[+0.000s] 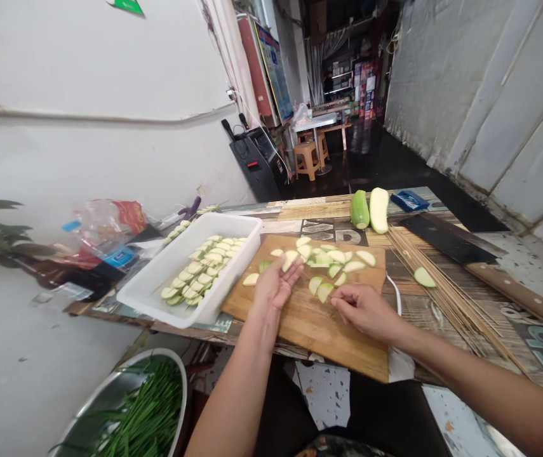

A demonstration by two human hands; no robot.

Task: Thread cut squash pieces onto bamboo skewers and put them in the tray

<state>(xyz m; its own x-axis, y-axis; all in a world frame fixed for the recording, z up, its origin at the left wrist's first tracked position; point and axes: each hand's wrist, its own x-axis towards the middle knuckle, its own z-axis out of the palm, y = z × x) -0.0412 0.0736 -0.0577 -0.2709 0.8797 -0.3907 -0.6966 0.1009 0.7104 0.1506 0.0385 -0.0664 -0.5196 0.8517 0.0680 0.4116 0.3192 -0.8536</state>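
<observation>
My left hand (278,284) is palm up over the wooden cutting board (300,324), with a pale zucchini slice (290,261) between its thumb and fingers. My right hand (364,310) is closed in a pinch at the board's right side. It seems to grip a thin bamboo skewer, mostly hidden by the fingers. Two half-moon zucchini slices (325,292) sit in line just ahead of its fingertips. More cut slices (365,258) lie scattered along the far part of the board. Left of it, a white plastic tray (157,310) holds rows of slices.
Bamboo skewers (447,298), a loose slice (424,277) and a large knife (514,289) lie at right. Behind the board are a zucchini (360,210), a peeled piece (378,210) and a blue packet (409,200). Bottles (121,257) crowd the left; below stands a bowl (183,387) of greens.
</observation>
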